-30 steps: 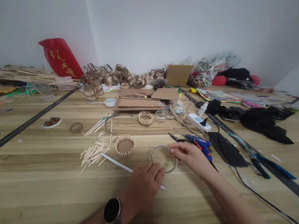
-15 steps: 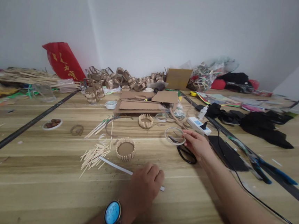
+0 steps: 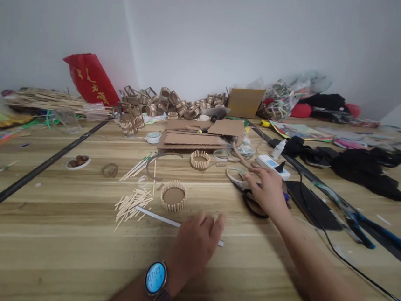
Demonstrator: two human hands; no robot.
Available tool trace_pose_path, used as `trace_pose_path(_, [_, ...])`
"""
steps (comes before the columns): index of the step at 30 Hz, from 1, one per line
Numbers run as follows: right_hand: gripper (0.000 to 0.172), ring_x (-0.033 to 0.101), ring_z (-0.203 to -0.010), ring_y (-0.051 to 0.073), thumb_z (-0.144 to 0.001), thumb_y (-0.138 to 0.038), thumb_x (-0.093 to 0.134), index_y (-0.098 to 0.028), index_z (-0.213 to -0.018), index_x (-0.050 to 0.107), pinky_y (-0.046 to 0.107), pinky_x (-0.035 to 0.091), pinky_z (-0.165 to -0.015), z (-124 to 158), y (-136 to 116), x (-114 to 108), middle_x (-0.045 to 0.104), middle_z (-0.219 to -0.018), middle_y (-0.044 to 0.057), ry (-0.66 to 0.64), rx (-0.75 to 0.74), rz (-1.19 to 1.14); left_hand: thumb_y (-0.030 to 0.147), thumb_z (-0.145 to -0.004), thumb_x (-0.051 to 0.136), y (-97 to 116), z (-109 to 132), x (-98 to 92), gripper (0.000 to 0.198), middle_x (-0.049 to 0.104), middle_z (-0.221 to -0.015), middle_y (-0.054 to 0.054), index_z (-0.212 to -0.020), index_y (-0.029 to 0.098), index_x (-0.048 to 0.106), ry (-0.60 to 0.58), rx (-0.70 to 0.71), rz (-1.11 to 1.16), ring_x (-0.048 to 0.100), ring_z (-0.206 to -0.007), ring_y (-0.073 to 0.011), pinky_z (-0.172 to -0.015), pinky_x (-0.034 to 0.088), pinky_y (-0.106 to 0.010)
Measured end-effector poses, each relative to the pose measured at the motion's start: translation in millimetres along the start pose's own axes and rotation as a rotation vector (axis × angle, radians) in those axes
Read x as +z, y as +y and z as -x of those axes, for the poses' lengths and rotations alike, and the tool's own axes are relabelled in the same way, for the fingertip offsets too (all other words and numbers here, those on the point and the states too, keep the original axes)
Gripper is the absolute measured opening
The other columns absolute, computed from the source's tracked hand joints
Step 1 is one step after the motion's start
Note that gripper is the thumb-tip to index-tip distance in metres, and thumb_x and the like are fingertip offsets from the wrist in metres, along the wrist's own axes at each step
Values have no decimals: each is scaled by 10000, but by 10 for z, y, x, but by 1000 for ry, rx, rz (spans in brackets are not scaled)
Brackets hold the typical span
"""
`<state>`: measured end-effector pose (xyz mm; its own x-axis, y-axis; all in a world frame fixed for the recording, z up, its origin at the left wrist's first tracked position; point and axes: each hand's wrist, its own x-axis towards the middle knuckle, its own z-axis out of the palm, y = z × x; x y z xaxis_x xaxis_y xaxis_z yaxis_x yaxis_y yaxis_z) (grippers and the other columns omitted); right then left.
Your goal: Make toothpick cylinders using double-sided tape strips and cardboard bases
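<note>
My left hand (image 3: 197,241), wearing a watch (image 3: 156,278), lies palm down across a thin white strip (image 3: 162,219) on the table. Its fingers are loosely bent and slightly apart; their tips are partly hidden. My right hand (image 3: 269,191) reaches forward with fingers spread beside a roll of clear tape (image 3: 235,174), which lies over black-handled scissors (image 3: 253,206). Whether a fingertip still touches the roll is unclear. Left of the hands, a round cardboard base ringed with short sticks (image 3: 173,196) stands near a pile of loose sticks (image 3: 132,204).
Farther back are a second stick ring (image 3: 200,160), stacked cardboard (image 3: 194,139) and a glue bottle (image 3: 278,149). A power strip (image 3: 272,165), a black phone-like slab (image 3: 313,205) and blue-handled pliers (image 3: 358,230) lie right, with a cable running forward. Small stick models (image 3: 169,103) crowd the wall.
My right hand has lowered the tape roll onto the scissors and spread its fingers. My left hand's fingers have loosened slightly over the strip. The view has shifted a little.
</note>
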<state>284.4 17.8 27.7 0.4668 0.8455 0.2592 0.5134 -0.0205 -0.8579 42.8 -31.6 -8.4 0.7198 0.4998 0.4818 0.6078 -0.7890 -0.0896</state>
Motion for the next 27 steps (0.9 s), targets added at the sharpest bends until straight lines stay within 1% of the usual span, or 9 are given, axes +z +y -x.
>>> trace_pose_path(1, [202,561,-1027,290,-737,-377,683,-189,-807,660,400,443,-913,126,-106,-4,670,-949,99,-113,-36,16,87,-875,527,-15,-4,-16,400,642,-795,-16,-1266,133,456,14,-10,-6,568,-717,-201,-515,420,-318])
trace_pose_path(4, [289,594,-747,191,-848,-456,570,-180,-814,650,301,478,-712,526,-410,3,648,-762,28,-856,-94,-40,86,-890,468,-61,-21,-53,478,645,-824,-33,-1356,112,365,83,-56,-16,566,-720,-197,-564,438,-324])
trace_pose_path(6, [279,544,-650,141,-850,-438,581,-175,-762,614,244,440,-610,730,-541,34,594,-687,-8,-1005,-83,-81,107,-899,457,-90,-38,-71,501,643,-836,-42,-1385,101,332,114,-70,-25,569,-730,-199,-574,442,-324])
trace_pose_path(9, [258,513,-613,123,-859,-403,575,-176,-735,580,226,412,-569,860,-598,95,569,-665,-16,-987,-93,-119,121,-905,460,-124,-67,-122,494,648,-850,-50,-1386,97,347,131,-45,-22,576,-746,-200,-601,462,-322])
trace_pose_path(11, [294,502,-603,123,-864,-442,568,-181,-729,572,230,409,-564,848,-579,120,564,-664,-13,-906,-126,-171,116,-909,457,-132,-77,-187,457,657,-994,-96,-1362,106,398,219,-9,-39,588,-912,-231,-737,494,-354])
trace_pose_path(14, [364,480,-595,125,-846,-540,578,-197,-723,559,235,408,-569,786,-516,141,530,-651,-22,-616,-169,-298,121,-903,504,-110,-68,-314,425,532,-1299,-149,-1324,165,466,399,22,-64,444,-1241,-313,-991,410,-461])
trace_pose_path(18, [387,497,-594,131,-818,-591,601,-213,-758,540,241,431,-581,820,-409,236,521,-634,-30,-328,-114,-459,167,-916,520,-59,-62,-409,409,518,-1286,-143,-1317,198,450,397,-123,315,481,-1215,-263,-999,426,-428])
trace_pose_path(22, [383,529,-596,138,-833,-583,579,-204,-786,565,251,452,-583,1010,-341,385,547,-637,-21,-417,-88,-417,227,-949,473,-91,-111,-327,313,618,-1180,-100,-1260,199,501,279,-340,796,596,-1060,-200,-914,491,-351])
trace_pose_path(27, [280,591,-644,164,-911,-439,486,-191,-889,614,261,473,-600,991,-259,325,633,-712,22,-560,-186,-125,199,-910,510,-197,-162,-198,235,695,-1030,-58,-1100,201,647,234,-490,938,639,-952,-191,-866,499,-330])
